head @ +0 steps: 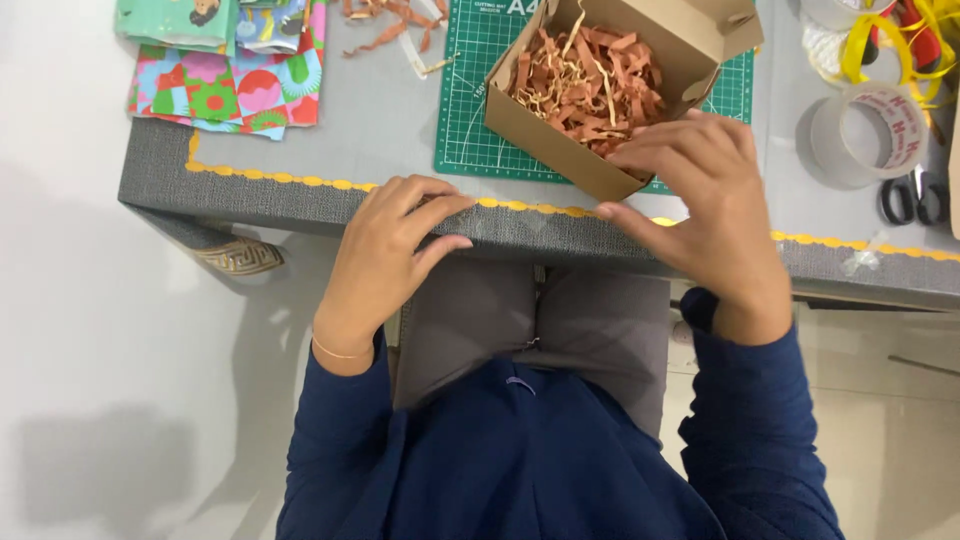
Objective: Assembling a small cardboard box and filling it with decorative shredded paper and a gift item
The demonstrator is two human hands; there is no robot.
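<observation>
An open brown cardboard box (535,128) sits on a green cutting mat (470,90), filled with shredded orange and tan paper (590,85). My right hand (705,205) hovers at the box's near right corner, fingers spread and curled, touching the shreds there; nothing is clearly gripped. My left hand (385,250) rests on the grey table's front edge (250,195), fingers curled over the yellow scalloped trim, holding nothing.
Colourful patterned paper sheets (230,80) lie at the back left. Loose orange shreds (385,25) lie beside the mat. A roll of clear tape (870,130), black scissors (915,198) and yellow ribbon (900,45) are at the right. My lap is below the table.
</observation>
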